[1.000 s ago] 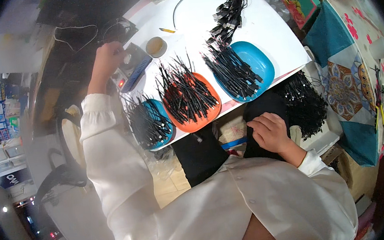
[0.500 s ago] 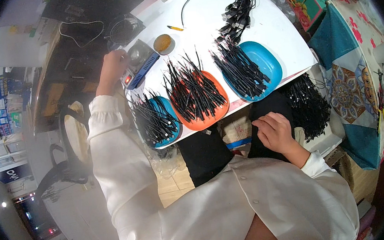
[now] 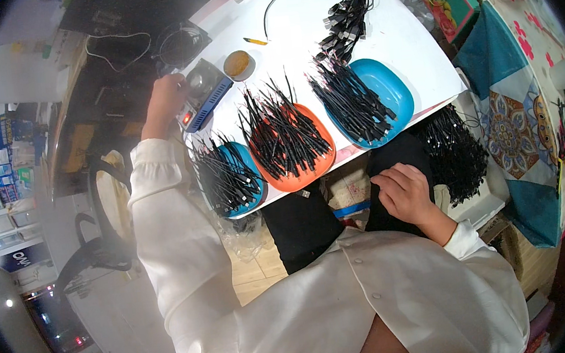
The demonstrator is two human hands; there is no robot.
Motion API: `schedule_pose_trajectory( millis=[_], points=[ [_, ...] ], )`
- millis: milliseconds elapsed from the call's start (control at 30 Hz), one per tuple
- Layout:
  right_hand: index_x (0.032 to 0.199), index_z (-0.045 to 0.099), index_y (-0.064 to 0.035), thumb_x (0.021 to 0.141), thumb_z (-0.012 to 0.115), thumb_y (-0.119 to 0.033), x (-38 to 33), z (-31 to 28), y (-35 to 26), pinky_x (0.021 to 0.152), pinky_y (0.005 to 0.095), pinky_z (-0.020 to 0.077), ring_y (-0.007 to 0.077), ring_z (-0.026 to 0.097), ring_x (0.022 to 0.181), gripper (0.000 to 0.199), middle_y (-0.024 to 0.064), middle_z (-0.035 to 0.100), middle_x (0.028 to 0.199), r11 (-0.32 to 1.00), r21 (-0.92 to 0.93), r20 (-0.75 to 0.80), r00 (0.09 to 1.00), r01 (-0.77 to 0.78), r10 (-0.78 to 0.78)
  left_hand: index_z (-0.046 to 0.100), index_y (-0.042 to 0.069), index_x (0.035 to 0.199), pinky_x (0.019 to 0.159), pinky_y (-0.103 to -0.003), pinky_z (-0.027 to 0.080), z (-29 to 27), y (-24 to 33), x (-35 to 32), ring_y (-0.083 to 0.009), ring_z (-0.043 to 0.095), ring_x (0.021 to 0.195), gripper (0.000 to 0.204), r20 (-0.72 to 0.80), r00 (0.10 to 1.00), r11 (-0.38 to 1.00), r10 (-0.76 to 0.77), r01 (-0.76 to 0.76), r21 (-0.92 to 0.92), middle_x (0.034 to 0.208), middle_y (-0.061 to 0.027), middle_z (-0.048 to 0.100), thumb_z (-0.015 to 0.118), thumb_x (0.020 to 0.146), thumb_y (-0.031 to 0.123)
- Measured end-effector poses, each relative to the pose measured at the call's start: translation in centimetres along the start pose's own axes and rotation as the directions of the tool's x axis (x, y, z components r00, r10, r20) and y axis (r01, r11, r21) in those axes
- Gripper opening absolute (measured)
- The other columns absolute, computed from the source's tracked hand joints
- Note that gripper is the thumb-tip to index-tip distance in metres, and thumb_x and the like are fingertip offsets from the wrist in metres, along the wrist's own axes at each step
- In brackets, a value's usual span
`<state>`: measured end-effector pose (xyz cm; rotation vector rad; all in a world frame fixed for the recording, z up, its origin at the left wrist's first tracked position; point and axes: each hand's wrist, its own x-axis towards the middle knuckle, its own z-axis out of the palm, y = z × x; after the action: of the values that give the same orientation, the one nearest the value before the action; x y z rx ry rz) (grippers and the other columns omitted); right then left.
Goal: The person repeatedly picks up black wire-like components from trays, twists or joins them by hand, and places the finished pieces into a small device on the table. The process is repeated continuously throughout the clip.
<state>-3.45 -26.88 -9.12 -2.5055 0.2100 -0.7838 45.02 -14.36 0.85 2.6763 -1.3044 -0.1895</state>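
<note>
My left hand [image 3: 167, 99] is at the left end of a small blue and grey box-shaped device [image 3: 205, 94] with a lit red switch. Its fingers are curled, and whatever they hold is hidden from this view. My right hand [image 3: 404, 193] rests on my right thigh, loosely bent, with nothing in it. Nearest the device is a blue tray [image 3: 261, 191] of short black cables. Beside it, an orange tray [image 3: 325, 121] carries more black cables, their thin ends pointing away from me. A second blue tray [image 3: 389, 88] on the right is partly filled with cable pieces.
A round tin [image 3: 238, 65] of amber material stands behind the device. A yellow pen-like tool [image 3: 256, 41] lies on the white table [image 3: 287, 12]. Black USB cables [image 3: 347, 24] lie bundled at the back. More black cables [image 3: 454, 153] hang below the table's right edge.
The view has shifted very slightly. Both hands stay where they were, and no cable has visibly moved.
</note>
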Motion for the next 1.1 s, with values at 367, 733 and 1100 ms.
schedule_pose_trajectory(
  millis=[367,733,1100],
  points=[
    [0.089,0.064,-0.0058,0.068,0.065,-0.006,-0.7,0.1,-0.2,0.067,0.0364,0.0487,0.0255,0.060,0.077,0.021,0.0070,0.062,0.084,1.000,0.022,-0.011,1.000,0.001,-0.001,0.064,-0.003,0.086,0.059,-0.027,0.047,-2.4,4.8,-4.9,-0.0125,0.062,0.062,0.009,-0.286,0.958,0.972,0.016,-0.082,-0.220,0.067,-0.0098,0.065,0.066,0.083,0.005],
    [0.134,0.043,-0.0006,0.092,0.060,-0.025,2.8,-4.1,-7.4,0.102,0.0385,0.0390,0.0294,0.052,0.120,0.052,0.0181,0.054,0.127,0.711,0.694,0.070,0.994,-0.113,0.090,0.057,-0.002,0.103,0.049,-0.018,0.033,-2.6,25.8,-23.7,-0.0074,0.049,0.058,0.013,-0.234,0.972,-0.122,0.002,-0.232,-0.965,0.077,-0.0083,0.061,0.058,0.092,0.003],
    [0.102,0.049,-0.0029,0.102,0.043,-0.026,-3.9,-18.9,-6.0,0.060,0.0230,0.0394,0.0086,0.045,0.064,0.024,0.0021,0.052,0.075,0.557,0.825,-0.208,0.862,-0.100,0.462,0.037,-0.009,0.135,0.100,-0.037,0.047,2.8,29.9,-25.3,-0.0329,0.055,0.120,0.056,-0.051,0.968,-0.120,0.246,-0.022,-0.993,0.130,-0.0264,0.051,0.060,0.093,0.021]
  ],
)
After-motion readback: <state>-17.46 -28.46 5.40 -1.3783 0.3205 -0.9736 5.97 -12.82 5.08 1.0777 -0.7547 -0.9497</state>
